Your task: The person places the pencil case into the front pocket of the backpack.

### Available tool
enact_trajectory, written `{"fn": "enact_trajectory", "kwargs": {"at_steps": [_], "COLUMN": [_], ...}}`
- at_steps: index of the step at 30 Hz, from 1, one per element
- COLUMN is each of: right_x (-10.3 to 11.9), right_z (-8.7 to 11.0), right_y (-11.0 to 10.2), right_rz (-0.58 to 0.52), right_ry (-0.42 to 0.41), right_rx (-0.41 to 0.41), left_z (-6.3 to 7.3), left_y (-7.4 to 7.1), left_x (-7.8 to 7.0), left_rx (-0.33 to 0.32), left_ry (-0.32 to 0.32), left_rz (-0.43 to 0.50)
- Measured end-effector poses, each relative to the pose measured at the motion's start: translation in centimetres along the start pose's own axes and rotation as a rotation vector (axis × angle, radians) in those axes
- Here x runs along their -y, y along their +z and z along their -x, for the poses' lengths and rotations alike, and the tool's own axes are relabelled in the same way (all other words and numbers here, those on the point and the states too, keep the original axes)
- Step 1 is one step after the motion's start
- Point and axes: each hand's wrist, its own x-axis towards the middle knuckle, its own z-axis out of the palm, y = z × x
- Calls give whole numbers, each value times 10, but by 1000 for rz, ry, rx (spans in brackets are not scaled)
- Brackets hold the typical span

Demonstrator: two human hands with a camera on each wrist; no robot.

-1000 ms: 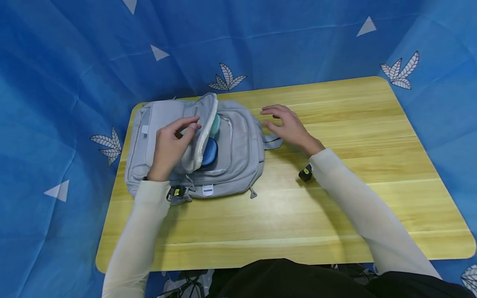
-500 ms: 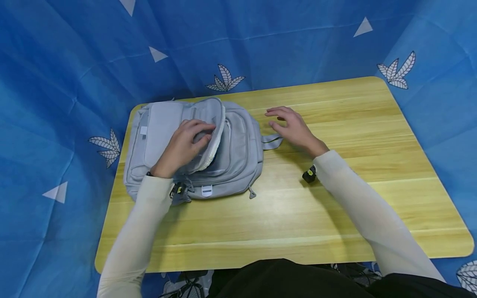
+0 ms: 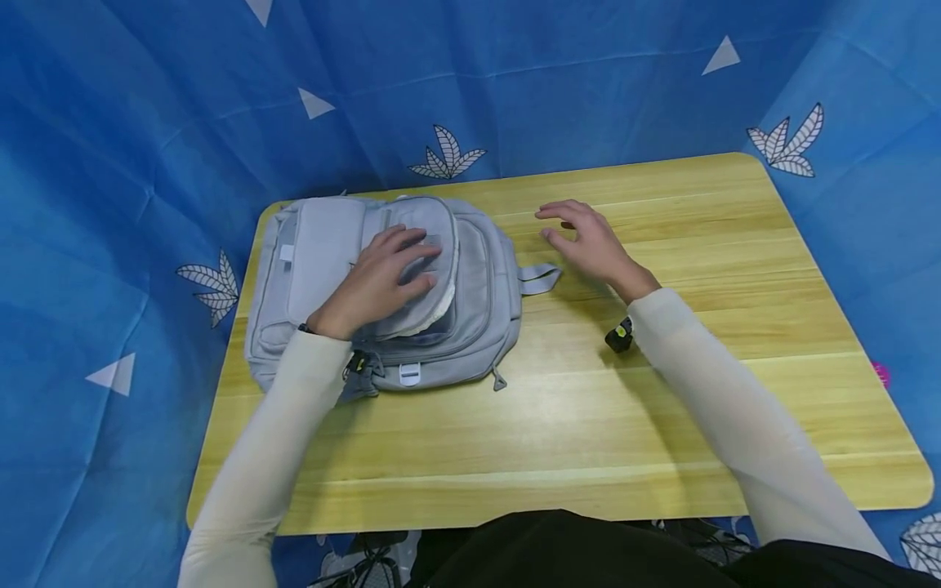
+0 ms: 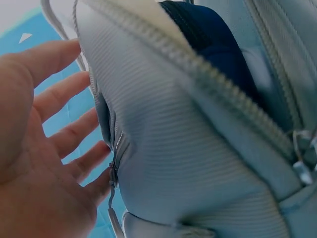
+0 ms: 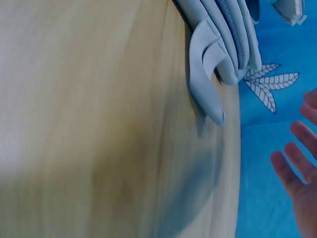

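A grey backpack (image 3: 323, 237) lies on the table's left part, its top handle loop (image 3: 539, 278) pointing right. Over its front pocket flap (image 3: 437, 219) is my left hand (image 3: 381, 282), fingers spread and loosely bent. The left wrist view has those fingertips at the flap's outer side, touching or nearly so. Through the unzipped pocket mouth a dark blue zipped item (image 4: 225, 54) shows; the flap hides it in the head view. My right hand (image 3: 594, 247) hovers above the table right of the backpack, fingers relaxed, holding nothing.
The wooden table (image 3: 588, 425) extends right and front of the backpack. Blue printed curtain (image 3: 573, 90) hangs behind and at the sides. A zip puller (image 3: 499, 380) dangles at the backpack's near side, beside a white buckle (image 3: 409, 374).
My left hand has moved right, and the pocket flap has come down to the right over the blue and teal items. The right hand has drifted slightly right.
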Motion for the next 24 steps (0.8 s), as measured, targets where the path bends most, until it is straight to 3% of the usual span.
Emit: {"fn": "enact_trajectory", "kwargs": {"at_steps": [5, 24], "right_x": [-2, 0], "right_z": [-6, -23], "right_y": [-15, -50], "right_rz": [65, 320], "right_ry": [26, 142], "right_rx": [13, 67], "left_z": [-9, -47], "left_y": [-2, -12], "left_x": [-1, -12], "left_rx": [49, 315], "left_ry": [2, -92], "left_rz": [-69, -306]}}
